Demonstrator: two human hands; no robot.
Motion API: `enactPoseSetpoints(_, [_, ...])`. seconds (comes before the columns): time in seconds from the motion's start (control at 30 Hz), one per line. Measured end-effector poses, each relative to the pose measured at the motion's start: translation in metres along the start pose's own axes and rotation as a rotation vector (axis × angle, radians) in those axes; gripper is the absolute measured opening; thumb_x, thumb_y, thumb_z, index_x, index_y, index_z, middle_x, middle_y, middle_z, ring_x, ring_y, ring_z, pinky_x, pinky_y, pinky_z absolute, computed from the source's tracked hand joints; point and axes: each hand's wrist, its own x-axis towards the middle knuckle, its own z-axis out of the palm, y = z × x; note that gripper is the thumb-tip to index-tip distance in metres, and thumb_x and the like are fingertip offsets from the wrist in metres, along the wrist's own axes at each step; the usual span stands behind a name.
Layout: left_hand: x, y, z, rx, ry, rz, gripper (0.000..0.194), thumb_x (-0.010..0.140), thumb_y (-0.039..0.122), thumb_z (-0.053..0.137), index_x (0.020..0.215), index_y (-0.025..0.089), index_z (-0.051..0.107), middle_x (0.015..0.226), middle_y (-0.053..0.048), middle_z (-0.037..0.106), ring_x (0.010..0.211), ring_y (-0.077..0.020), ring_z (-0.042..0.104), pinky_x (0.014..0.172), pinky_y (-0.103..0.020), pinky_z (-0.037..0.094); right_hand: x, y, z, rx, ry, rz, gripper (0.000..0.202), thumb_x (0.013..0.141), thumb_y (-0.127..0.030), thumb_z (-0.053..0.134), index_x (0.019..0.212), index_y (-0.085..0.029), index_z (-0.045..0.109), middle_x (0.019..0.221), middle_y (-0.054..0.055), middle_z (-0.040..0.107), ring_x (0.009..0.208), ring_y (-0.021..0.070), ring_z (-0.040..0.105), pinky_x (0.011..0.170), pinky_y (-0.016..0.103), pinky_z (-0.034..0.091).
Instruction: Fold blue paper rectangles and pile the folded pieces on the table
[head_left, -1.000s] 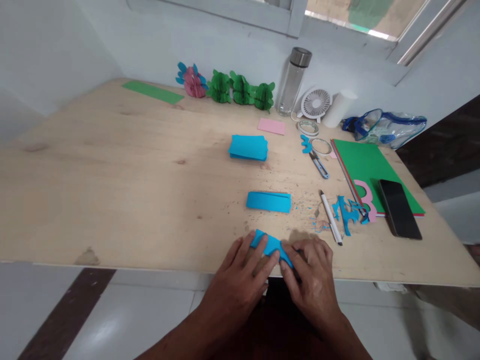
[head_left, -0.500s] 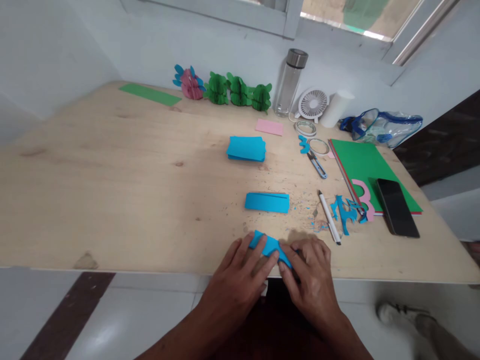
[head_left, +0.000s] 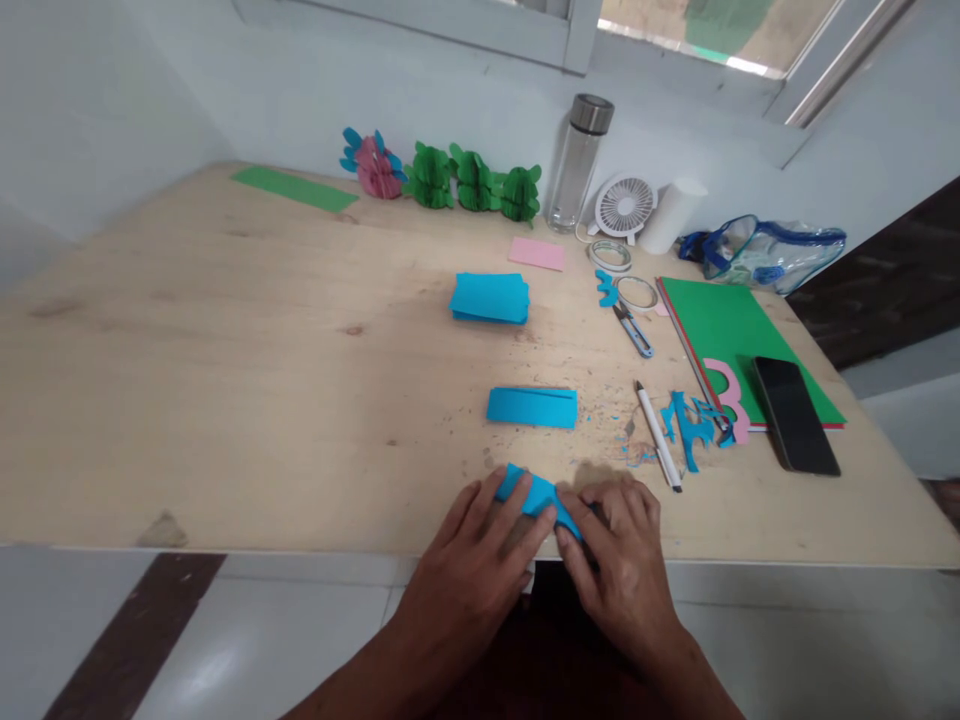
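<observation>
A folded piece of blue paper [head_left: 538, 497] lies near the table's front edge, under both hands. My left hand [head_left: 480, 545] presses it down from the left, its fingers laid across the paper and its thumb near the middle. With thumb and index finger, my right hand [head_left: 619, 535] grips the paper's right end; its other fingers are curled and part of that end is hidden beneath them. Just beyond the hands is a small stack of folded blue paper strips [head_left: 532, 408]. Farther back sits a thicker stack of blue paper [head_left: 490, 298].
To the right are a white pen [head_left: 658, 435], blue paper scraps [head_left: 691, 430], thread snips [head_left: 634, 330], a phone [head_left: 796, 415] and green sheets [head_left: 742, 340]. Along the wall stand paper crafts [head_left: 472, 180], a glass bottle [head_left: 579, 165], a fan [head_left: 625, 207] and a clear pouch [head_left: 776, 250].
Both hands stay on the folded blue paper with almost no movement. The view has shifted slightly, and the foot at the lower right is gone from sight.
</observation>
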Motion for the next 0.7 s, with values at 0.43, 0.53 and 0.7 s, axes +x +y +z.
enactPoseSetpoints(0.43, [0.0004,-0.0041,-0.0081,0.0,0.024,0.053,0.042,0.092,0.033,0.046,0.134,0.024,0.049,0.141,-0.009,0.048,0.133,-0.031,0.037,0.1,-0.045,0.043,0.0002,-0.0004,0.0,0.014,0.002,0.006,0.031,0.094,-0.027,0.049,0.122,-0.021,0.059,0.094,0.007,0.057,0.092,0.0226,0.051,0.086,0.045,0.036])
enactPoseSetpoints(0.53, [-0.0004,-0.004,-0.0077,0.002,0.033,0.047,0.042,0.093,0.033,0.045,0.133,0.023,0.05,0.141,-0.01,0.048,0.134,-0.0316,0.037,0.1,-0.045,0.044,0.0002,-0.0003,-0.0003,0.015,-0.003,0.005,0.031,0.093,-0.027,0.048,0.122,-0.02,0.059,0.094,0.007,0.057,0.091,0.0224,0.051,0.087,0.045,0.036])
enactPoseSetpoints(0.7, [0.0012,-0.0053,-0.0072,0.027,0.024,0.066,0.043,0.092,0.034,0.045,0.134,0.023,0.049,0.14,-0.01,0.049,0.132,-0.0313,0.04,0.1,-0.045,0.044,0.0004,-0.0006,-0.0005,0.006,-0.013,0.017,0.032,0.092,-0.027,0.049,0.121,-0.021,0.06,0.093,0.007,0.057,0.091,0.0228,0.052,0.085,0.044,0.036])
